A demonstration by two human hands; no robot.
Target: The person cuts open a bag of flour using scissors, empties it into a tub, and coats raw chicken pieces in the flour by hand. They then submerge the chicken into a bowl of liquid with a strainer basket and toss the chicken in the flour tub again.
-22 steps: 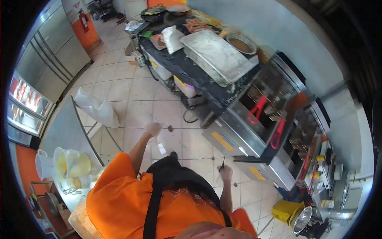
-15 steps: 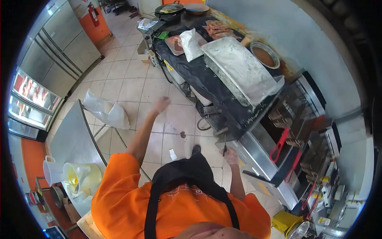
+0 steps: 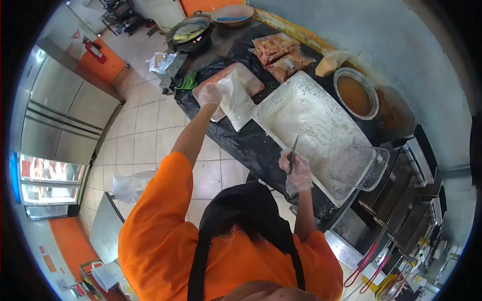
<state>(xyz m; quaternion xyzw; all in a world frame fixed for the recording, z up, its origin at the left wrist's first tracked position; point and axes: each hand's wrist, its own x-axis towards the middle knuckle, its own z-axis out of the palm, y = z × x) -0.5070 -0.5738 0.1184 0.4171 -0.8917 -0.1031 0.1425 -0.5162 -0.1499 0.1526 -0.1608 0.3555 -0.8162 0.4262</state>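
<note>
My left hand (image 3: 210, 95), in a clear glove, is at the upper left edge of a plastic bag of white powder (image 3: 236, 103), fingers closed at its edge. The bag rests across a tray of reddish meat (image 3: 247, 79). My right hand (image 3: 298, 174), also gloved, grips a small knife (image 3: 294, 145) with its blade pointing up and away. It is at the near side of a large rectangular pan (image 3: 281, 105) dusted with white powder. A wire basket (image 3: 374, 168) lies at the pan's right end.
Bags of reddish meat (image 3: 276, 50) lie behind the pan. A metal bowl of brown liquid (image 3: 355, 95) stands near the wall. A wok (image 3: 190, 34) sits on a burner at the far end. Fryers with red-handled baskets (image 3: 369, 258) are on the right.
My body has come up to the worktop. My left hand has gone from over the floor to the powder bag. My right hand has brought the knife beside the pan.
</note>
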